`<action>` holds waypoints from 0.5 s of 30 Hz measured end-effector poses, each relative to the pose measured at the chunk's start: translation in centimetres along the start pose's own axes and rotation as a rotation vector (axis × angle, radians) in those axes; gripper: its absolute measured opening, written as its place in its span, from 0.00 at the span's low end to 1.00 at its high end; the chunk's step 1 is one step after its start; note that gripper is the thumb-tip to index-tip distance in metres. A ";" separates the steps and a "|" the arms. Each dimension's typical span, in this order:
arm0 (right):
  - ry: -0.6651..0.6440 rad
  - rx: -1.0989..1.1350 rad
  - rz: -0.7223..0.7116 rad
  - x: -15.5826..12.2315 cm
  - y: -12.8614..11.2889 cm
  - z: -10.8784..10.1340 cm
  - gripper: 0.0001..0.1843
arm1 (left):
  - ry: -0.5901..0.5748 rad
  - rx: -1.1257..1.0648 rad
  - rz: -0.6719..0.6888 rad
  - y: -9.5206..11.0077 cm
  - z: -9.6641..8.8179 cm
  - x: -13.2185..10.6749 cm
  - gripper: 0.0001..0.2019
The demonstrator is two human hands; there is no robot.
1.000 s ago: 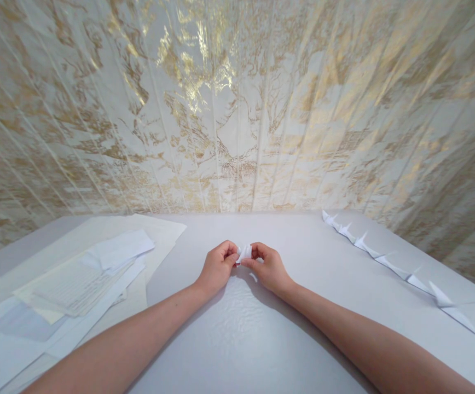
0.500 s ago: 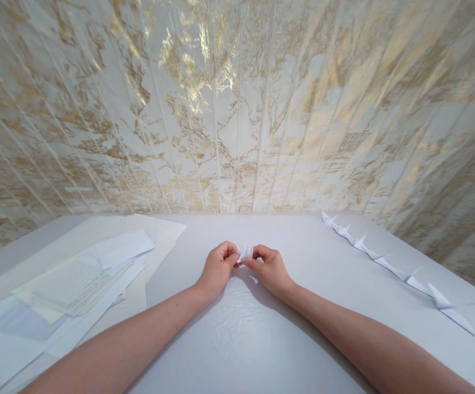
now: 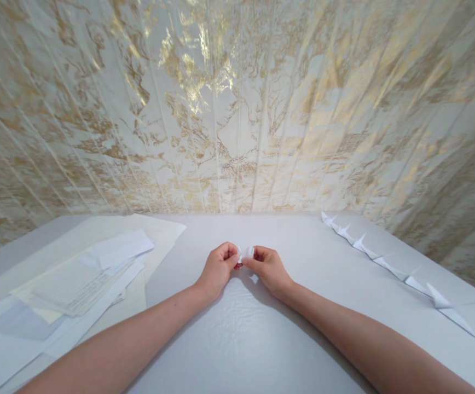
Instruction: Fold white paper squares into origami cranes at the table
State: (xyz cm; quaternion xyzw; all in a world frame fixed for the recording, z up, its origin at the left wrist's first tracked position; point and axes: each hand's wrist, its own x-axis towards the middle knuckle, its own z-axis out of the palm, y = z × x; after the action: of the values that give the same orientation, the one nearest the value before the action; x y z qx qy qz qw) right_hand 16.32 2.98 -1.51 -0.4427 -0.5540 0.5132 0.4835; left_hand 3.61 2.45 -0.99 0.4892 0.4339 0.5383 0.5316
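A small folded piece of white paper is held up between my two hands, just above the white table. My left hand pinches its left side between thumb and fingers. On the other side, my right hand has its thumb and fingertips closed on the paper's right part. The fingers cover much of the paper, so its full shape cannot be made out.
Along the right side of the table runs a row of several folded white paper cranes. Loose sheets, some with printed lines, lie in a pile on the left. Behind the table hangs a white and gold patterned curtain.
The folded paper has shifted slightly between my fingers, and its upper points look different. Both hands stay in nearly the same place.
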 end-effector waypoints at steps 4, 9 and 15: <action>0.001 0.025 0.013 0.0 -0.1 -0.1 0.09 | -0.038 -0.006 -0.010 0.2 -0.1 -0.1 0.07; 0.012 0.032 0.015 0.1 -0.2 -0.3 0.09 | -0.098 0.007 0.017 0.3 -0.4 -0.2 0.08; -0.003 0.048 0.007 0.1 -0.1 -0.3 0.07 | -0.080 0.000 0.001 0.1 -0.3 -0.1 0.09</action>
State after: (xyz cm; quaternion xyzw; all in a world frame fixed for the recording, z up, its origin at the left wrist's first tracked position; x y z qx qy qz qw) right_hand 16.61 3.14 -1.40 -0.4323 -0.5407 0.5285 0.4914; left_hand 3.28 2.37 -0.97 0.5103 0.4123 0.5186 0.5483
